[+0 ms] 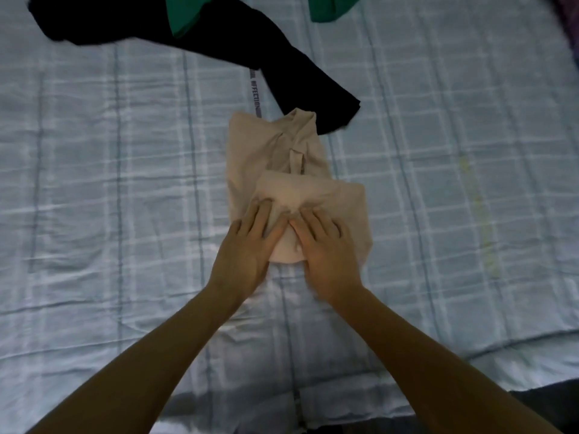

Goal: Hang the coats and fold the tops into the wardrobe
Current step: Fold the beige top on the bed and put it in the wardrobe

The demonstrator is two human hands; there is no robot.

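Note:
A beige top (275, 158) lies partly folded in the middle of the bed, its near part doubled back over itself. My left hand (250, 242) and my right hand (326, 249) rest flat side by side on the near fold, fingers spread, pressing the cloth down. Neither hand grips anything. A black garment (219, 42) stretches from the far left toward the beige top, its end touching the top's far right corner. A green garment (185, 14) lies over the black one at the far edge.
The bed carries a pale blue checked sheet (94, 183) with creases. A second green piece (329, 7) lies at the far edge. A narrow lettered strap (253, 95) lies beside the black garment. The bed's near edge (532, 355) drops to dark floor at the lower right.

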